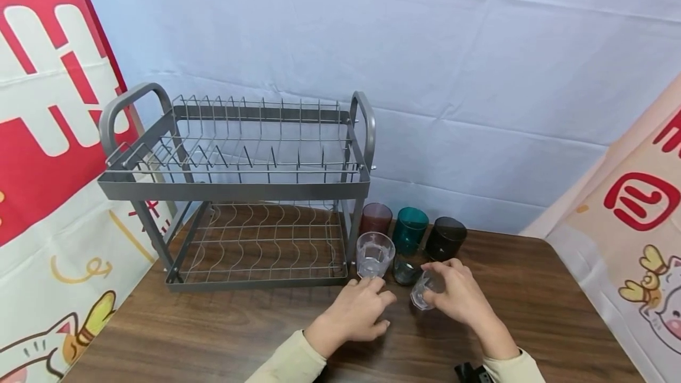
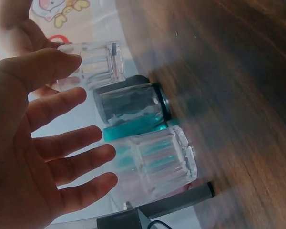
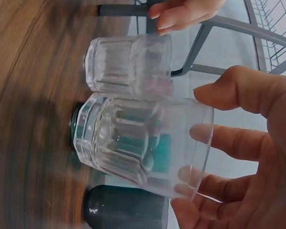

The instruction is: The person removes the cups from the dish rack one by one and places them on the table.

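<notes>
My right hand (image 1: 456,291) pinches a clear faceted glass (image 1: 420,295) near its rim, thumb on one side and fingers on the other. In the right wrist view that glass (image 3: 119,133) has nothing inside, and its base seems slightly off the table. My left hand (image 1: 357,310) is held with spread, relaxed fingers and holds nothing. Just beyond it a second clear glass (image 1: 375,259) stands upright by the rack. A smoky grey glass (image 1: 405,272) stands between the two clear ones, partly hidden in the right wrist view.
Behind stand a purple glass (image 1: 376,218), a teal glass (image 1: 409,229) and a black glass (image 1: 446,239) in a row. A grey two-tier dish rack (image 1: 234,192) occupies the left of the wooden table (image 1: 213,336). Cloth (image 1: 425,75) hangs along the back.
</notes>
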Motion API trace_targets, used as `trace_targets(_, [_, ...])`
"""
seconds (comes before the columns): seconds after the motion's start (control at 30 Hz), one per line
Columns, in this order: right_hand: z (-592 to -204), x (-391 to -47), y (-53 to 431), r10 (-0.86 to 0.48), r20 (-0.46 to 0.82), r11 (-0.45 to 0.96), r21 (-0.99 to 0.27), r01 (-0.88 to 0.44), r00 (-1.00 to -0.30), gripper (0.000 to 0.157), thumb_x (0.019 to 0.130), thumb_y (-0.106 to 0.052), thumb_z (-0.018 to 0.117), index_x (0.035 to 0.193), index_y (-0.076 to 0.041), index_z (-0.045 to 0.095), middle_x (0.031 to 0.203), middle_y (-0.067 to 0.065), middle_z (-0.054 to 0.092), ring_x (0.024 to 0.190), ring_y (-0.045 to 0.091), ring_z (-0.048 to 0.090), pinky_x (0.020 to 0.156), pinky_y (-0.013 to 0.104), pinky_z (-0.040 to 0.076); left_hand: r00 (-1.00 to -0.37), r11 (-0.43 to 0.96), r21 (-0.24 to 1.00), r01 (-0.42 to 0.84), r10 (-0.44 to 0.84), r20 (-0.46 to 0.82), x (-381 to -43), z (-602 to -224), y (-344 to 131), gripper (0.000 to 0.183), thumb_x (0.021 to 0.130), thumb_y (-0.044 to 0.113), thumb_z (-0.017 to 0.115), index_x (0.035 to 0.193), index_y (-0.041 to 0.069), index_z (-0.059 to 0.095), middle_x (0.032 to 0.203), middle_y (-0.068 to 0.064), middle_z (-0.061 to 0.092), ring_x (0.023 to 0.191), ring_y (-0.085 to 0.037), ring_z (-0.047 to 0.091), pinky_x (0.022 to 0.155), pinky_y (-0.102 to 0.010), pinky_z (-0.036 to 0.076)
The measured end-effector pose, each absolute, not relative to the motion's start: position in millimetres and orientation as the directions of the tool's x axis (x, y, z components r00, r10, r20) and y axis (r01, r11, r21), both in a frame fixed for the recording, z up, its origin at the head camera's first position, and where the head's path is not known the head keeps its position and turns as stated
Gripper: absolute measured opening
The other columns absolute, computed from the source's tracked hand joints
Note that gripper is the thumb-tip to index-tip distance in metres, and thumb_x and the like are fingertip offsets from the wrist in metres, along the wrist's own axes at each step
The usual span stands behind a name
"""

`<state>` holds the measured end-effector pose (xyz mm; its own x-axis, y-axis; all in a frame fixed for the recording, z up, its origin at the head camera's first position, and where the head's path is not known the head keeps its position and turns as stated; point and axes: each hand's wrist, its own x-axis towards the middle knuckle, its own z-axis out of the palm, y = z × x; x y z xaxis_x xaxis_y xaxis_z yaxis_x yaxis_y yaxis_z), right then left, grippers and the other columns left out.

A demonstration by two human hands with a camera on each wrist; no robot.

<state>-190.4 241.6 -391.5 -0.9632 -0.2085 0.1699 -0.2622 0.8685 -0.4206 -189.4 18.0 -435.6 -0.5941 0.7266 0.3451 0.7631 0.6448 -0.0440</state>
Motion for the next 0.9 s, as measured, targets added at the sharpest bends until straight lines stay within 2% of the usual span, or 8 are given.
trace_targets(0.4, [-396,-208,252,-0.212,0.219,0.885,-0.37,-0.282,-0.952,0.04,0.07,-0.014,0.075,0.108,-0.005,0.067,0.099,0.018,0.052,0.091,0.039,0.048,0.068,0.048,0.043,-0.611,0.665,-0.079,0.743,0.721,0.327,-196,-440,25,0.037,0.077,0.042,0.069,0.109,0.024,0.065,0.095,0.002,0.05,0.083,-0.015,0.052,0.058,-0.027,0.038])
trace_targets(0.9, [-402,-225,264,-0.168,0.179,0.897,-0.38,-0.225,-0.97,0.043,0.073,-0.015,0.072,0.113,0.0,0.064,0.102,0.024,0.052,0.097,0.047,0.044,0.07,0.051,0.04,-0.626,0.668,-0.057,0.742,0.721,0.296,-204,-445,39,0.038,0.079,0.044,0.068,0.112,0.026,0.065,0.1,0.002,0.052,0.085,-0.015,0.052,0.064,-0.029,0.043])
